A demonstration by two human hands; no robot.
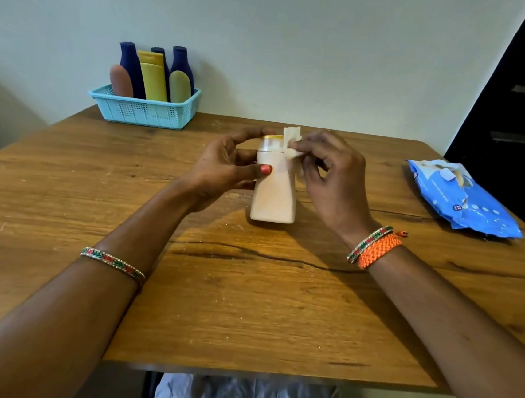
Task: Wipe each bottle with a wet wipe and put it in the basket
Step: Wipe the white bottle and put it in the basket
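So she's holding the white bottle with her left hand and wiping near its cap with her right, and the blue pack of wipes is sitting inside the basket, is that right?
Not quite. The head view shows the pack of wipes lying on the table at the right, not in the basket. The rest holds: the left hand holds the white bottle, the right hand wipes near its cap.

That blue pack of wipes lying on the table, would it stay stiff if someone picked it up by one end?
Probably not. The blue pack of wipes looks like soft, crinkled film, so it would likely sag. It lies flat on the table, so it shouldn't roll. Its glossy wrap may be slightly slippery.
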